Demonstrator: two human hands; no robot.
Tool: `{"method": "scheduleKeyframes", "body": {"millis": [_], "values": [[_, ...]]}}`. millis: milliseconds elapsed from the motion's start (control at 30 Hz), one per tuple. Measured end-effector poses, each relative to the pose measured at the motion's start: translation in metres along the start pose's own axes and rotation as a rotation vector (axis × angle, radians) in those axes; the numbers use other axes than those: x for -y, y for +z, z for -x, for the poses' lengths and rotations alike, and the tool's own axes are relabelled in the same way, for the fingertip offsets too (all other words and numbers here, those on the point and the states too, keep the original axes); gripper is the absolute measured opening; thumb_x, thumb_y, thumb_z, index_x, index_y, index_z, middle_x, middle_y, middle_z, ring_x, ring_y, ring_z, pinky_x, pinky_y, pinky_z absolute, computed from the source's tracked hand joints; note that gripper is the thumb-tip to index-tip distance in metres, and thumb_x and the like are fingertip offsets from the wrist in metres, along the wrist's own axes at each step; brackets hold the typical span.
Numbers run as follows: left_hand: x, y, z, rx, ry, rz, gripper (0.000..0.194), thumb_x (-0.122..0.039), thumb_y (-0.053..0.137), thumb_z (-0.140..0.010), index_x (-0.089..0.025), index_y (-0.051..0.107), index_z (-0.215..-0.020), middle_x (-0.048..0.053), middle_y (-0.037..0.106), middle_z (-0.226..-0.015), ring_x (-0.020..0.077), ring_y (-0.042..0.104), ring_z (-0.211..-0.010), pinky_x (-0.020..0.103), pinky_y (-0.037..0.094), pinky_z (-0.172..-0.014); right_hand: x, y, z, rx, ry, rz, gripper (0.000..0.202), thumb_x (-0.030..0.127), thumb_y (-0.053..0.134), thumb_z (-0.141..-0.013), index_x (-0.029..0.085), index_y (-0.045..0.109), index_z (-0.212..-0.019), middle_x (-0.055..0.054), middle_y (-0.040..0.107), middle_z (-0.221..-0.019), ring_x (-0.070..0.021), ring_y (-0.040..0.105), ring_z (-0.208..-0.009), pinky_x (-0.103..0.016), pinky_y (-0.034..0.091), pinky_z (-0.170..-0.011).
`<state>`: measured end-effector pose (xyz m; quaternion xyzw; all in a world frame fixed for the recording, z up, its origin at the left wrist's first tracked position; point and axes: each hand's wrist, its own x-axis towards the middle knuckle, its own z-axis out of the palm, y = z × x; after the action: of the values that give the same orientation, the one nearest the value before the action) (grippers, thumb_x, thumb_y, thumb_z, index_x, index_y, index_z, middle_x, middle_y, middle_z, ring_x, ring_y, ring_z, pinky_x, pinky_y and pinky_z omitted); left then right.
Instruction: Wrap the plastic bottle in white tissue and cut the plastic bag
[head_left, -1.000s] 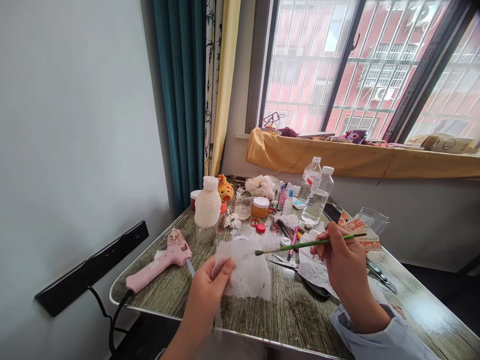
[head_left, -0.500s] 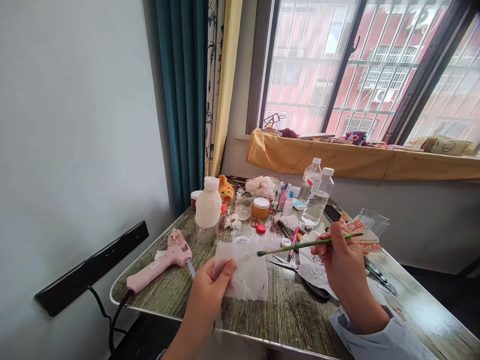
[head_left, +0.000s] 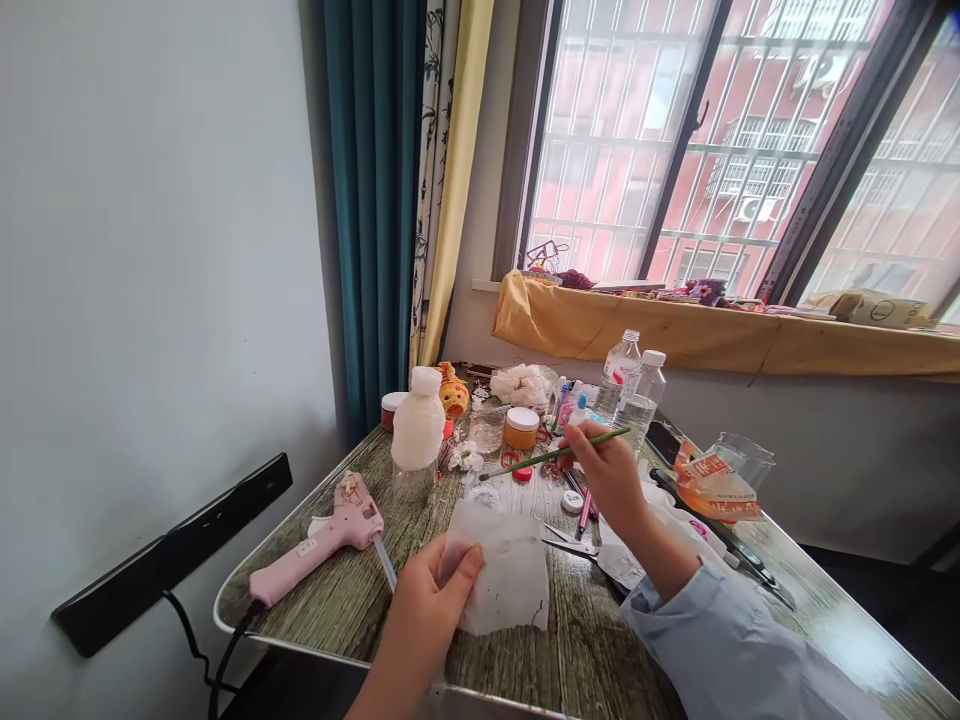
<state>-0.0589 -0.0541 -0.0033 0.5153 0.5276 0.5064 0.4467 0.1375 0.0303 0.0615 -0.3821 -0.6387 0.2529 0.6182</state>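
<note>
A thin white sheet of tissue-like paper [head_left: 506, 575] is pinched at its left edge between the thumb and fingers of my left hand [head_left: 439, 595]. My right hand [head_left: 604, 475] grips a green-handled paintbrush [head_left: 541, 458], its tip pointing left. That tip is over a small clear dish [head_left: 484, 495] just beyond the paper; whether it touches is hard to tell. A bottle wrapped in white paper [head_left: 418, 425] stands behind the left hand. Partly under my right forearm lie scissors [head_left: 574, 545] and crumpled white paper [head_left: 622, 565].
A pink glue gun [head_left: 322, 545] lies at the table's left, its cord hanging off the edge. Toward the back stand an orange jar with a white lid [head_left: 521, 428], an orange figure [head_left: 453, 392] and clear bottles [head_left: 637, 405]. A utility knife [head_left: 757, 570] lies at the right.
My right hand has moved left and away from me, carrying the brush tip from over the paper to the small dish. The left hand and paper have shifted slightly right and nearer in view.
</note>
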Motion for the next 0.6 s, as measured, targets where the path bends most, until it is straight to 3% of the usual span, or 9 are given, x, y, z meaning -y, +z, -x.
{"method": "scheduleKeyframes", "body": {"millis": [200,367,500,600], "values": [[-0.003,0.000,0.000,-0.002,0.007,0.015,0.041,-0.058,0.059,-0.068,-0.017,0.060,-0.067,0.003,0.060,-0.064,0.0189,0.052,-0.064,0.027,0.040,-0.058,-0.004,0.018,-0.001,0.167,-0.013,0.103,0.039,0.054,0.063,-0.074,0.019,0.059,-0.057,0.000,0.058,-0.048,-0.0126,0.048,-0.043,-0.023,0.035,-0.044],[-0.002,0.001,-0.001,-0.015,0.012,0.060,0.039,-0.056,0.062,-0.068,-0.017,0.061,-0.068,0.003,0.063,-0.066,0.0196,0.055,-0.066,0.026,0.042,-0.058,-0.010,0.021,0.004,0.186,-0.011,0.094,0.039,0.053,0.059,-0.077,0.019,0.059,-0.058,-0.001,0.061,-0.050,-0.0150,0.055,-0.047,-0.024,0.040,-0.046],[0.001,0.001,-0.003,-0.043,-0.011,0.080,0.043,-0.059,0.063,-0.067,-0.017,0.064,-0.072,0.005,0.067,-0.069,0.0218,0.059,-0.068,0.027,0.044,-0.059,-0.003,0.009,0.008,0.090,-0.037,0.076,0.041,0.056,0.059,-0.077,0.019,0.058,-0.058,-0.001,0.059,-0.049,-0.0147,0.054,-0.047,-0.024,0.040,-0.047],[0.003,0.000,-0.002,-0.052,-0.031,0.105,0.043,-0.059,0.063,-0.067,-0.017,0.064,-0.074,0.005,0.067,-0.069,0.0226,0.060,-0.070,0.029,0.046,-0.062,0.007,-0.010,0.009,-0.143,-0.079,-0.031,0.043,0.055,0.055,-0.083,0.019,0.056,-0.060,0.001,0.056,-0.049,-0.0128,0.052,-0.045,-0.024,0.039,-0.045]]}}
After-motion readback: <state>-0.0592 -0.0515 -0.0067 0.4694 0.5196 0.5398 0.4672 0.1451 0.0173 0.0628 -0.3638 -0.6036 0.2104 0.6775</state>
